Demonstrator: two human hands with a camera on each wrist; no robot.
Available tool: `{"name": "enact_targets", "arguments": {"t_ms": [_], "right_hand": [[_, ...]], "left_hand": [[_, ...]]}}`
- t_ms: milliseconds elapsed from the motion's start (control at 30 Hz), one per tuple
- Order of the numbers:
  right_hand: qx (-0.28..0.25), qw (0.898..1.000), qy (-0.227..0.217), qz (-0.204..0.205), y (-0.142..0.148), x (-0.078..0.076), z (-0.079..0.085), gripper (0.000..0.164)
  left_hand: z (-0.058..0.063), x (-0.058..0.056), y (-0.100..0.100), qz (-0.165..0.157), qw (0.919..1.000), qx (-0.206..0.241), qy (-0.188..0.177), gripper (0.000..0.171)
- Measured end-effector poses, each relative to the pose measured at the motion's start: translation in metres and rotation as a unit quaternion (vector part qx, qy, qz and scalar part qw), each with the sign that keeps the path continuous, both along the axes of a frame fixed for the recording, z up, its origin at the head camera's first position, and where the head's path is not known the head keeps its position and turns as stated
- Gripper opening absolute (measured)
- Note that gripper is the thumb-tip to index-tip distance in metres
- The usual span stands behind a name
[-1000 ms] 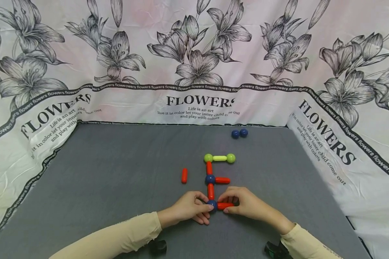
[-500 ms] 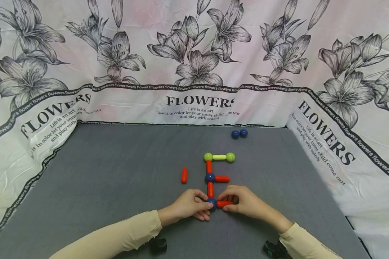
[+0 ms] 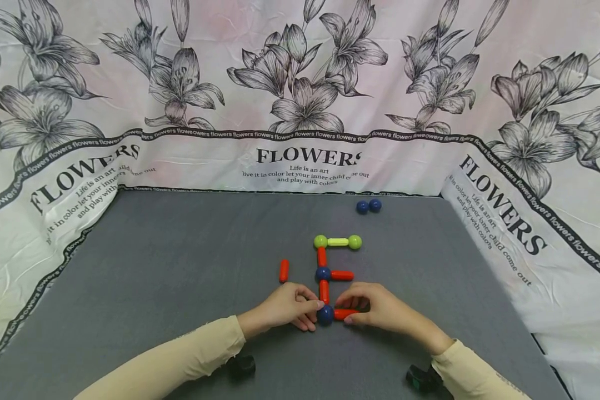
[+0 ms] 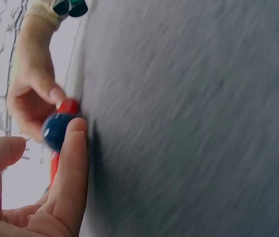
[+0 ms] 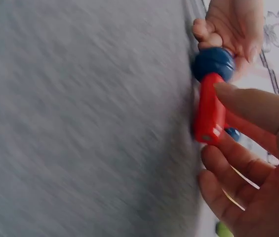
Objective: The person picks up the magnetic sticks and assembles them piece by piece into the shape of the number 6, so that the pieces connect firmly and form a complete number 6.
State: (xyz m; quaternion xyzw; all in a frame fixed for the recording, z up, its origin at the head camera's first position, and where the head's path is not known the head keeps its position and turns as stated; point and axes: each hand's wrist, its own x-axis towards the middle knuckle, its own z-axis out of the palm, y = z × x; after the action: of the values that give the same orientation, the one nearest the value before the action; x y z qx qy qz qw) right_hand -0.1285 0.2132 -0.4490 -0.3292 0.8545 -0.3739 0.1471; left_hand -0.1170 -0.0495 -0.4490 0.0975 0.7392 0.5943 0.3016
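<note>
On the grey table lies a figure of magnetic rods and balls, shaped like an E in the head view. Its nearest blue ball (image 3: 325, 315) joins an upright red rod (image 3: 324, 292) and a sideways red rod (image 5: 210, 111). My left hand (image 3: 291, 305) is beside that ball; in the left wrist view one finger (image 4: 74, 148) lies against it, while the thumb stands apart. My right hand (image 3: 377, 305) pinches the sideways red rod between thumb and fingers. Farther up are a middle blue ball (image 3: 323, 274), another red side rod (image 3: 342, 275) and a green rod (image 3: 337, 242) between two green balls.
A loose red rod (image 3: 284, 270) lies left of the figure, just beyond my left hand. Two blue balls (image 3: 368, 206) sit near the table's back edge. Flower-printed cloth (image 3: 300, 161) walls the back and sides. Dark straps (image 3: 241, 366) show below the wrists.
My left hand has loosened from the nearest blue ball and drawn slightly left and away. The figure has shifted slightly toward the back. My right hand keeps its pinch on the red rod.
</note>
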Motion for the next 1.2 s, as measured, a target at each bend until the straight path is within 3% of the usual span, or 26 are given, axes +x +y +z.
{"name": "enact_targets", "arguments": {"t_ms": [100,267,433,567,733,900,1200], "right_hand": [[0.004,1.000,-0.004,-0.008,0.006,-0.006,0.008,0.031],[0.000,0.999,0.017,-0.049,0.021,-0.025,0.019,0.033],[-0.023,0.991,0.038,-0.126,0.038,-0.055,0.025,0.033],[-0.035,0.981,0.032,-0.190,0.048,-0.083,0.027,0.036],[-0.048,0.967,0.022,-0.251,0.055,-0.118,0.026,0.045],[-0.068,0.954,0.043,-0.288,0.057,-0.154,0.017,0.050],[-0.032,0.953,0.053,-0.298,0.057,-0.195,0.009,0.049]], "left_hand": [[0.007,-0.009,-0.004,0.002,0.9963,-0.041,0.076,0.030],[0.016,-0.026,-0.003,0.007,0.9756,-0.093,0.199,0.024],[0.020,-0.038,0.010,0.004,0.9539,-0.126,0.272,0.021],[0.021,-0.048,0.025,-0.023,0.9348,-0.156,0.318,0.025],[0.020,-0.063,0.040,-0.066,0.9172,-0.201,0.337,0.033],[0.015,-0.077,0.043,-0.103,0.9090,-0.222,0.337,0.035],[0.009,-0.084,0.047,-0.121,0.8955,-0.241,0.354,0.032]]}}
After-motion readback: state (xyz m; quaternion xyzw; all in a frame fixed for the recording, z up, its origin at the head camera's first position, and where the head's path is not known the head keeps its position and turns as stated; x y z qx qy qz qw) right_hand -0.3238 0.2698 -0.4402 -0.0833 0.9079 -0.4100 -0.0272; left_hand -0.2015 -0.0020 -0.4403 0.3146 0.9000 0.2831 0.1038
